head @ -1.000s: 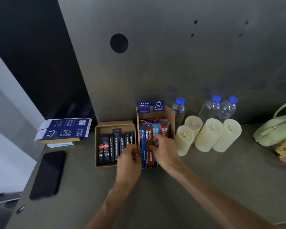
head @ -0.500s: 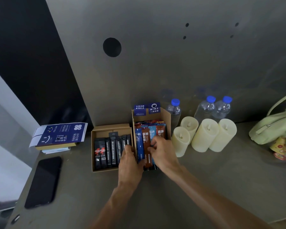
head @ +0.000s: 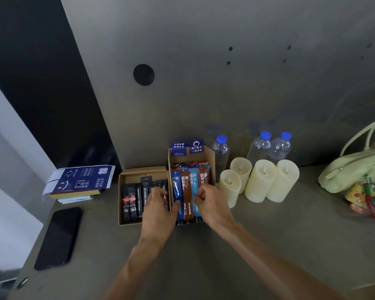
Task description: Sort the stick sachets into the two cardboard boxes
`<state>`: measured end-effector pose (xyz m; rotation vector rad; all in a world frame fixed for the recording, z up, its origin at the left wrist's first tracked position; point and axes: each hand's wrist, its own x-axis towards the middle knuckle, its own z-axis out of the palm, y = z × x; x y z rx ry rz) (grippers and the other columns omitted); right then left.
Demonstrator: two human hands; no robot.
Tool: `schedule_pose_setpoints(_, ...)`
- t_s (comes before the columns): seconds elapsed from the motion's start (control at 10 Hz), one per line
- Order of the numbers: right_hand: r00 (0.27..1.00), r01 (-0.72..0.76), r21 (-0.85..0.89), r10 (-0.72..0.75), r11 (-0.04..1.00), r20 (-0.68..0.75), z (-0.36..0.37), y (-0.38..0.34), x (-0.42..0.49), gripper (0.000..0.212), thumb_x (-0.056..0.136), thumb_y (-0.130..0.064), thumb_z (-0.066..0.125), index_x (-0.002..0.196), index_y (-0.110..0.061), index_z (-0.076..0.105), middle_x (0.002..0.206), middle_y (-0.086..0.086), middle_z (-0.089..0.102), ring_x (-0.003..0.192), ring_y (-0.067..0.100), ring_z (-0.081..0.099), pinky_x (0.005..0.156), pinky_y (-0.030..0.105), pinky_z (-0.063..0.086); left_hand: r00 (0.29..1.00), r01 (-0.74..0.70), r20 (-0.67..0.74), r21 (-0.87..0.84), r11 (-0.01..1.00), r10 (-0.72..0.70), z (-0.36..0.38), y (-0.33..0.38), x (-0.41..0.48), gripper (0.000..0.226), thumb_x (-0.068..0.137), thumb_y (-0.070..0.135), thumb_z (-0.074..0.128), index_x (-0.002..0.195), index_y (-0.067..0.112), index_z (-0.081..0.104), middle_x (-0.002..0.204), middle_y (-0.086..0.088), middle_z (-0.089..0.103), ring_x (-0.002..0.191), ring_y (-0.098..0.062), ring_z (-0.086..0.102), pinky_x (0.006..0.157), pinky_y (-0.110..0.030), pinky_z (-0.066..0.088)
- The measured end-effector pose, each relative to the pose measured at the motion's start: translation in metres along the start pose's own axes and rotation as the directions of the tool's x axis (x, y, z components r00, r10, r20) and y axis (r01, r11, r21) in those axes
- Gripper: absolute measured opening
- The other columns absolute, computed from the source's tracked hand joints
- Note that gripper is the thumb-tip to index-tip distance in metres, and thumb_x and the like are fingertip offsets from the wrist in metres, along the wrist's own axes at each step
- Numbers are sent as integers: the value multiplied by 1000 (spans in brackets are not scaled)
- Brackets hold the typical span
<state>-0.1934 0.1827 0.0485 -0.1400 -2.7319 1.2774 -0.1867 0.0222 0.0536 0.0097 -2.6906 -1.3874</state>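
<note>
Low in the middle of the frame, two cardboard boxes sit side by side on the grey worktop (head: 268, 234). The low left box (head: 143, 171) holds a row of black sachets (head: 129, 202). The taller right box (head: 212, 161) holds coloured ones: a dark blue sachet (head: 176, 187), a brown sachet (head: 186, 198) and a light blue sachet (head: 194, 182).

The left hand (head: 158, 211) has slid a little left since half a second ago. Its curled fingers now lie over the rightmost black sachets and its thumb crosses the wall between the boxes to touch the dark blue sachet; whether it grips anything cannot be told. The right hand (head: 210, 204) is almost where it was, fingers bent and tips together, pinching the light blue sachet just right of the brown one.

Right of the boxes stand four cream candles (head: 261, 180) with three blue-capped bottles (head: 259, 146) behind them. A pale green bag (head: 355, 167) lies at the right edge. At the left are a stack of blue booklets (head: 80, 180) and, nearer, a black phone (head: 57, 237).
</note>
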Motion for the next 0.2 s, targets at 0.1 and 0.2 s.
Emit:
schedule_pose_setpoints(0.1,999,51,19,-51,999,-15,-13,4,-10,10,95,-23,66,94,-18,57,118,-1,64,107,9,66,71,13,54,999,-19,-27,-5,1000,19,-6,15,-10,25,91,23,70,104,23,48,94,7,58,79,-5,61,54,-12,48)
schedule_pose_setpoints(0.2,999,30,87,-31,996,19,-31,9,-35,9,93,-26,67,93,-22,60,116,-3,67,102,7,68,80,25,61,999,-24,36,31,999,23,-10,34,-40,10,94,22,65,95,26,56,89,10,63,80,-1,63,64,-14,51)
